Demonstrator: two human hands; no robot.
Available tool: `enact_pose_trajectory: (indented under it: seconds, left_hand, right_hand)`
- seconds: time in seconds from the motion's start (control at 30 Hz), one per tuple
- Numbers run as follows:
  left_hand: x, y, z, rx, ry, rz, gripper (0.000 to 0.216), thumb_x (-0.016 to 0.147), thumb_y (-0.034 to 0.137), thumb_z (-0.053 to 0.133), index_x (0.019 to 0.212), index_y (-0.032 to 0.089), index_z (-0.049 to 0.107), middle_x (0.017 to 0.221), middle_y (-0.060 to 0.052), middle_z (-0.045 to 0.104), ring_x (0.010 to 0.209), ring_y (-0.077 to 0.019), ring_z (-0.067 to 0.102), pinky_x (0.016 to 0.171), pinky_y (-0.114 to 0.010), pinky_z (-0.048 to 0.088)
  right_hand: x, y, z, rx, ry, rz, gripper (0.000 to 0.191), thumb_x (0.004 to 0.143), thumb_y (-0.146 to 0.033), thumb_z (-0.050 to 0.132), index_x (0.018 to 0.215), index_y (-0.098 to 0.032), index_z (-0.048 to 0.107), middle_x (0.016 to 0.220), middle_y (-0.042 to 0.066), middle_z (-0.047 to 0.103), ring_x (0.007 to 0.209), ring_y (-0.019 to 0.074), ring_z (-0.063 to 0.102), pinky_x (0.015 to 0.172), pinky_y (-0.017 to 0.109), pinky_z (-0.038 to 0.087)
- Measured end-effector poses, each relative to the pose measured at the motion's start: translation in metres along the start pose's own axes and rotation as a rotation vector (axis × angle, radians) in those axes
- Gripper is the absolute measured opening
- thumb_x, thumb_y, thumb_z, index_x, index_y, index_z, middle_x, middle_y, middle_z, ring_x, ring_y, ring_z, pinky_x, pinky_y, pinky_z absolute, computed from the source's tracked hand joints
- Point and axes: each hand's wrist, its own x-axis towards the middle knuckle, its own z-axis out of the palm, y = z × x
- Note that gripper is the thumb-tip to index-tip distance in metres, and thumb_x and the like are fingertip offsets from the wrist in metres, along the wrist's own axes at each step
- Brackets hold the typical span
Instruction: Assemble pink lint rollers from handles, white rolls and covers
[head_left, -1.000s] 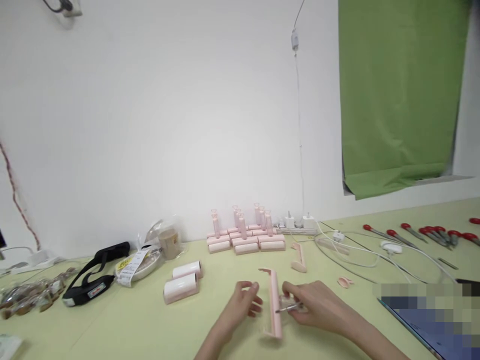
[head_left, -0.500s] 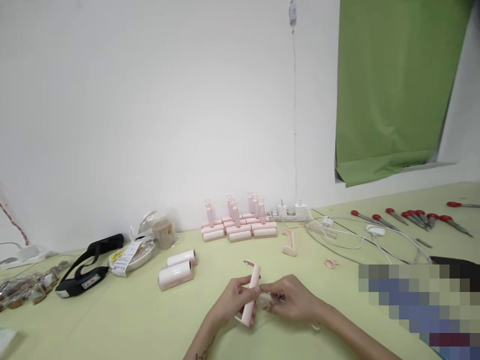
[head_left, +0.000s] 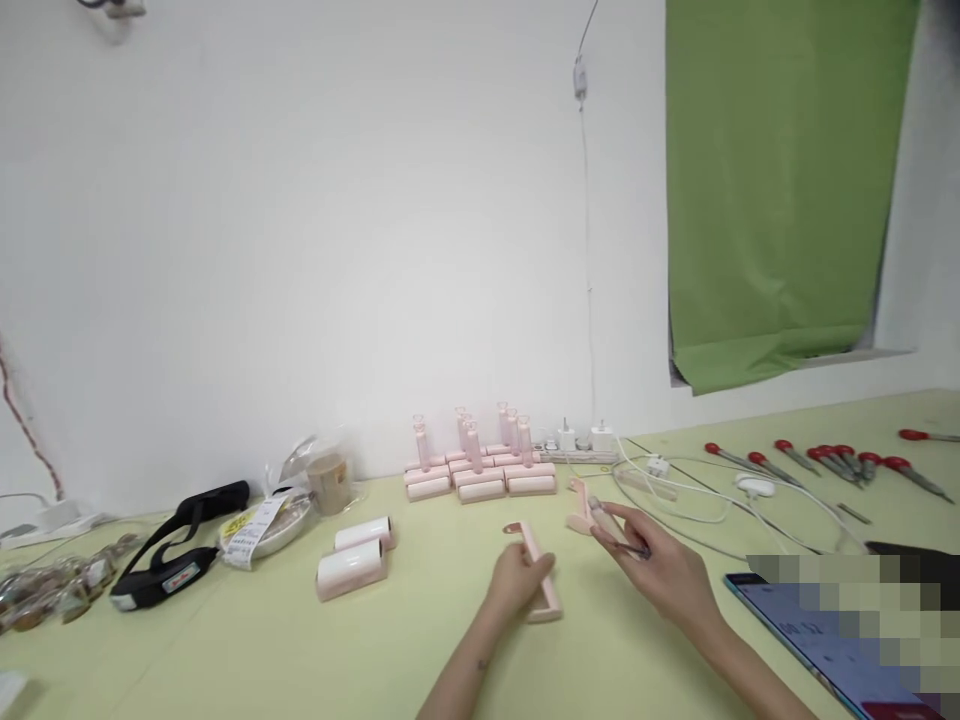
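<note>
My left hand (head_left: 517, 578) is closed on a pink lint-roller frame (head_left: 541, 570), a long narrow piece with an arm at each end, held low over the table. My right hand (head_left: 660, 570) is closed on a small pale, see-through tube-like piece (head_left: 600, 512) between thumb and fingers. A thin dark thing also shows at these fingers; its kind is unclear. Just beyond the tube lies a curved pink plastic part (head_left: 577, 508), partly covered by it; whether they touch I cannot tell. Two white rolls in pink shells (head_left: 351, 570) lie to the left.
Several pink lint rollers (head_left: 480, 488) with upright handles stand by the wall. White cables (head_left: 720, 515) and red-ended tools (head_left: 832, 460) lie right. A phone (head_left: 795, 630) is at the lower right. A black strap (head_left: 172, 545) and a wrapped dish (head_left: 270, 530) sit left.
My right hand has moved away from my left, to the right and forward, towards the curved pink part. My left hand has moved slightly right with the frame. The small loose pink piece is out of sight.
</note>
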Motion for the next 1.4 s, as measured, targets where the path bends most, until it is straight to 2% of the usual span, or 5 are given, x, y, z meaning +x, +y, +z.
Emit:
enact_pose_trajectory:
  seconds: [0.2,0.5,0.63,0.87,1.4]
  left_hand:
    - [0.023,0.041,0.049,0.069,-0.001,0.054,0.056,0.071,0.047,0.047,0.102,0.001,0.051,0.105,-0.026,0.052,0.105,-0.0365,0.042,0.089,-0.045,0.026]
    - [-0.053,0.022,-0.019,-0.778,-0.495,-0.037,0.052,0.076,0.061,0.027,0.090,0.017,0.052,0.079,-0.003,0.059,0.071,-0.0151,0.057,0.062,-0.024,0.042]
    - [-0.070,-0.001,-0.052,-0.998,-0.198,-0.181,0.032,0.069,0.047,0.051,0.079,0.017,0.051,0.068,0.002,0.053,0.050,-0.0067,0.048,0.044,-0.017,0.036]
    - [-0.066,-0.010,-0.069,-0.581,-0.205,-0.027,0.022,0.070,0.041,0.041,0.081,0.021,0.040,0.050,0.009,0.040,0.029,-0.0045,0.027,0.028,-0.015,0.016]
    - [-0.091,-0.010,-0.062,0.388,-0.324,0.304,0.021,0.071,0.041,0.050,0.069,0.020,0.049,0.054,0.006,0.037,0.048,-0.0090,0.032,0.045,-0.021,0.019]
  right_hand:
    - [-0.003,0.019,0.005,-0.053,0.148,-0.317,0.030,0.080,-0.037,0.042,0.106,-0.024,0.050,0.064,-0.002,0.054,0.047,0.0082,0.050,0.043,0.016,0.036]
    - [-0.021,-0.048,0.011,0.258,-0.507,-0.530,0.040,0.067,-0.009,0.043,0.102,-0.027,0.049,0.093,0.001,0.053,0.068,0.0115,0.054,0.057,0.020,0.040]
    - [-0.019,-0.081,0.020,0.416,-0.581,-0.304,0.012,0.077,-0.024,0.041,0.087,-0.022,0.047,0.083,0.000,0.047,0.061,0.0105,0.047,0.056,0.022,0.039]
    - [-0.020,-0.066,0.043,0.300,-0.627,-0.026,0.034,0.083,-0.041,0.030,0.060,-0.019,0.040,0.068,-0.002,0.043,0.062,0.0129,0.046,0.062,0.027,0.037]
    - [-0.031,-0.067,0.032,0.076,-0.739,-0.397,0.057,0.086,-0.047,0.022,0.053,-0.016,0.057,0.046,0.001,0.052,0.043,0.0085,0.037,0.044,0.021,0.022]
